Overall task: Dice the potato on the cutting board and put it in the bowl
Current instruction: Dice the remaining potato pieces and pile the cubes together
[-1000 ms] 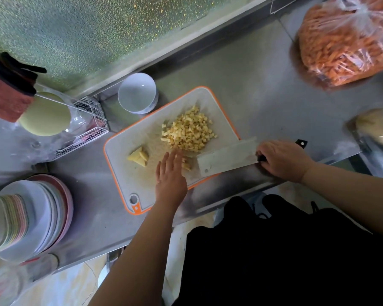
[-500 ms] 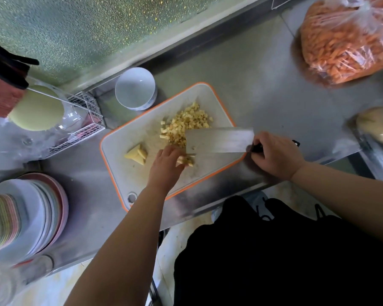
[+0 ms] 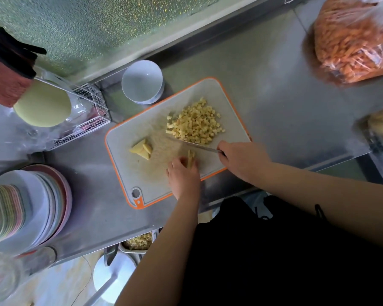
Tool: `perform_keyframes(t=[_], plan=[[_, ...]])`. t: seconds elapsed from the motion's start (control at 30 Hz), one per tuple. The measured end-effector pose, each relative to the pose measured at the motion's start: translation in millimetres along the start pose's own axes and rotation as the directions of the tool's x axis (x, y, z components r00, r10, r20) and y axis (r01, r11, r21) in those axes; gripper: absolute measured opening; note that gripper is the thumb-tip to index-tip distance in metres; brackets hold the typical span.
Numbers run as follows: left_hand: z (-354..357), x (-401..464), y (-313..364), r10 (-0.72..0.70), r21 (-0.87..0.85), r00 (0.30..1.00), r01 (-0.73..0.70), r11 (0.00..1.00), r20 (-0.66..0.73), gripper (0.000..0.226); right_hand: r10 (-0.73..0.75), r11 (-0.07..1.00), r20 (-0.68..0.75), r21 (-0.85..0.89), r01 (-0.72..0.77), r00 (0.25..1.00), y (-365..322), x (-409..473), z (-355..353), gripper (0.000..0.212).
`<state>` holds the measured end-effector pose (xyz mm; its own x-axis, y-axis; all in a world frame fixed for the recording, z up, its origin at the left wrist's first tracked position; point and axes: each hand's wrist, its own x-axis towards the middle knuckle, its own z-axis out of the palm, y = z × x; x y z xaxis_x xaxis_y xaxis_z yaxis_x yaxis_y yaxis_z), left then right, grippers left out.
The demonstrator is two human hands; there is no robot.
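- here, a person stands at a steel counter (image 3: 274,89), both bare hands working over a grey cutting board (image 3: 128,173) edged in orange.
- the left hand (image 3: 182,175) is curled, its fingertips pinching a small bundle of potato strips (image 3: 190,157) against the board near its front edge.
- the right hand (image 3: 243,160) is closed around the handle of a cleaver (image 3: 192,145), the blade seen edge-on, lying just beyond the strips and along the near side of the diced pile.
- a heap of diced potato (image 3: 196,124) sits on the far right part of the board, just behind the blade.
- a few uncut potato wedges (image 3: 143,149) lie on the board's left half, apart from both hands.
- the white bowl (image 3: 142,81) stands off the board, just beyond its far left corner, with nothing visible in it.
- a stack of plates (image 3: 42,204) sits at the counter's left end; a plastic bag of orange shreds (image 3: 354,38) lies at far right.
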<state>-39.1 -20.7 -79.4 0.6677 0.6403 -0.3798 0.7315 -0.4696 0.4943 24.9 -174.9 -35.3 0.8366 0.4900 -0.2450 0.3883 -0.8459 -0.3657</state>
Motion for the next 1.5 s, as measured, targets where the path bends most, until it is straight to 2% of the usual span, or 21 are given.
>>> perform_keyframes(t=[0.1, 0.17, 0.27, 0.37, 0.47, 0.63, 0.8, 0.93, 1.13, 1.23, 1.37, 1.5], plan=[[-0.9, 1.7, -5.2, 0.133, -0.081, 0.991, -0.136, 0.987, -0.032, 0.021, -0.026, 1.0, 0.055, -0.008, 0.027, 0.998, -5.9, 0.0, 4.0, 0.021], [-1.3, 7.8, -5.7, 0.191, -0.039, 0.982, -0.191, 0.981, -0.003, 0.015, -0.047, 0.999, 0.07, -0.022, 0.048, 0.996, -9.8, -0.4, 7.3, 0.021], [-1.6, 15.0, -3.0, 0.218, 0.034, 0.975, -0.219, 0.975, 0.044, 0.019, -0.025, 0.999, 0.115, -0.039, 0.029, 0.993, -14.0, 1.3, 11.3, 0.019], [-0.2, 15.0, -2.3, 0.206, 0.036, 0.977, -0.208, 0.978, 0.049, 0.022, 0.001, 1.0, 0.165, -0.019, 0.002, 0.986, -16.3, 2.7, 15.1, 0.015], [0.2, 14.6, -2.9, 0.214, 0.042, 0.976, -0.215, 0.976, 0.04, 0.023, 0.038, 0.999, 0.189, -0.005, -0.037, 0.981, -15.9, 6.0, 18.3, 0.022], [-4.0, 15.0, -6.0, 0.282, 0.036, 0.958, -0.284, 0.958, 0.044, 0.013, 0.126, 0.969, 0.242, 0.177, -0.171, 0.962, -12.4, 18.8, 9.7, 0.03], [-9.0, 8.5, -18.3, 0.383, 0.043, 0.924, -0.384, 0.923, 0.015, 0.01, 0.028, 0.997, 0.189, 0.069, -0.042, 0.982, -14.7, 11.5, -0.3, 0.028], [-11.2, 9.6, -15.8, 0.378, 0.107, 0.925, -0.379, 0.919, 0.037, 0.014, 0.009, 1.0, 0.175, 0.02, -0.013, 0.984, -21.6, 6.0, -1.5, 0.027], [-6.6, 11.3, -14.3, 0.336, 0.139, 0.941, -0.337, 0.931, 0.029, 0.018, 0.045, 0.999, 0.216, 0.016, -0.05, 0.975, -25.8, 3.5, 13.6, 0.021], [-4.5, 13.4, -15.7, 0.325, 0.126, 0.945, -0.326, 0.937, 0.032, 0.015, 0.068, 0.997, 0.234, 0.029, -0.077, 0.97, -26.8, 9.6, 19.7, 0.026], [-5.5, 12.7, -19.1, 0.339, 0.052, 0.941, -0.339, 0.939, 0.012, 0.009, 0.147, 0.952, 0.295, 0.217, -0.216, 0.944, -19.8, 21.9, 13.3, 0.031], [-8.5, 8.3, -26.7, 0.407, 0.001, 0.913, -0.407, 0.913, -0.014, 0.007, 0.11, 0.975, 0.226, 0.166, -0.15, 0.968, -19.5, 14.7, 5.3, 0.031]])
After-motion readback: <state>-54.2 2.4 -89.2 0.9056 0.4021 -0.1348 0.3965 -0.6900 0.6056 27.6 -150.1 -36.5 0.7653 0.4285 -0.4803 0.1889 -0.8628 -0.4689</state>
